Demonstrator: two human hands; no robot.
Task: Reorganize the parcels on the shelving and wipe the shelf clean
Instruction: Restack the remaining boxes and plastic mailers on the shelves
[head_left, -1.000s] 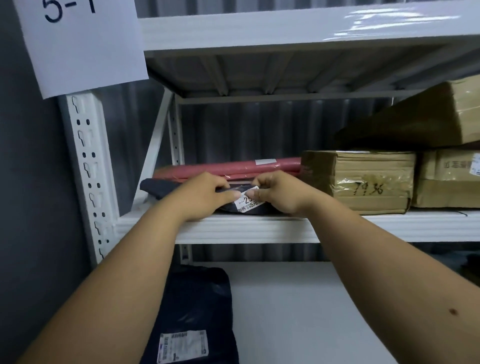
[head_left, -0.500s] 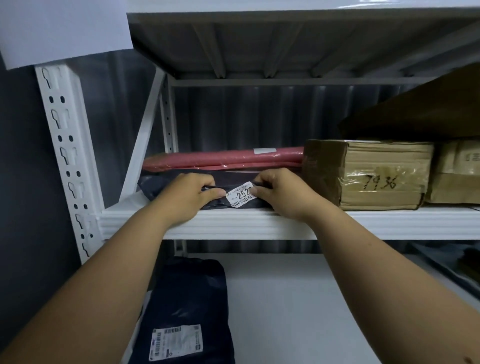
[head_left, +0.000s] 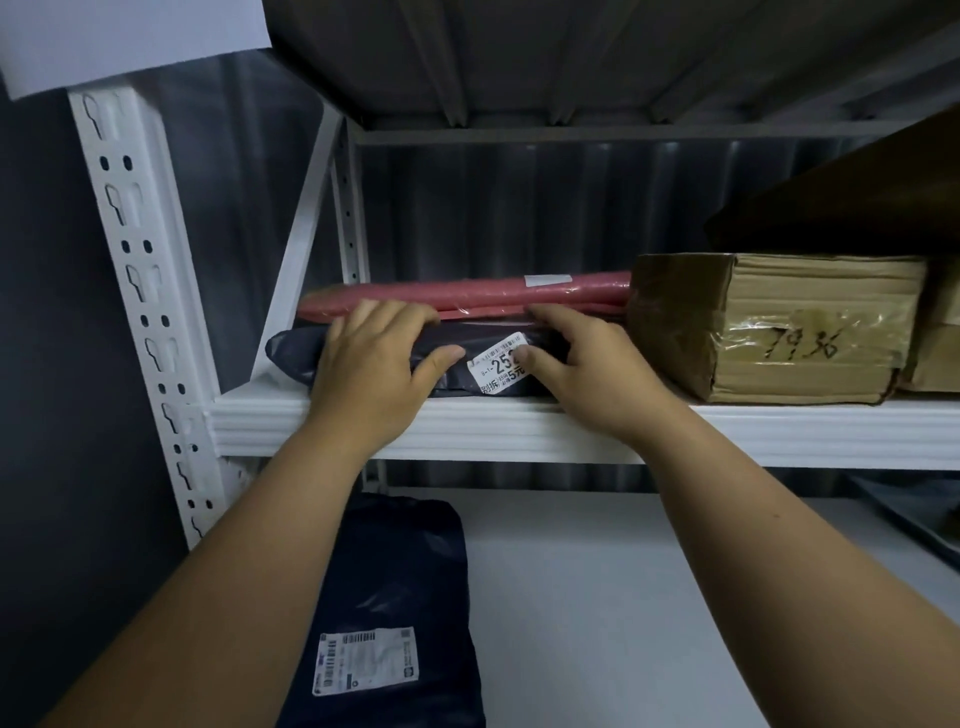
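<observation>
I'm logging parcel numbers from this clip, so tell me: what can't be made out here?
Head view only:
- White sticker on the dark parcel: last digits hidden by the right hand.
- Red parcel: its right end hidden behind the cardboard box.
- Lower dark parcel's label: print too small to read.
- Paper sign: cut off by the top edge.

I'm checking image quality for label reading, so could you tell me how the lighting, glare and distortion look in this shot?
Head view: dim, with the shelf underside and back wall in shadow; wide-angle bending of the white upright; glare on the taped cardboard box; the sticker on the dark parcel is partly hidden by the right hand.
</observation>
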